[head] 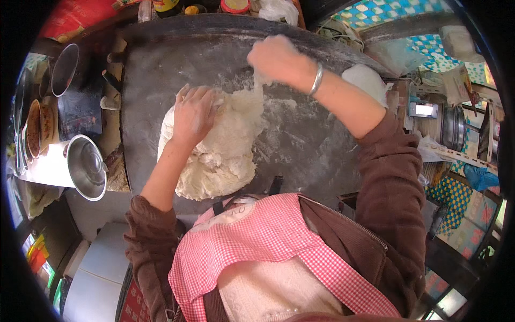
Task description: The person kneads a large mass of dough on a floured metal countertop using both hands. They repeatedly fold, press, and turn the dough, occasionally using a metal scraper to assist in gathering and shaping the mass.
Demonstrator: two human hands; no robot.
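A large, rough mass of pale dough (229, 141) lies on the dark, flour-dusted worktop (314, 161), left of its middle. Spread over the dough's upper left side, my left hand (195, 114) presses on it with the fingertips partly hidden. My right hand (277, 58) is closed in a fist above the worktop's far part, blurred by motion. A thin strand of dough (258, 82) stretches from the mass up to this fist. The silver bangle (317, 79) is on my right wrist.
Left of the worktop stand a metal bowl (86, 167) and a container of reddish food (36, 129). A white bag (365, 82) sits at the worktop's right edge. Beyond the raised far rim are a red-lidded jar (235, 6) and a plastic bag (279, 11). A lit phone (423, 110) is at the right.
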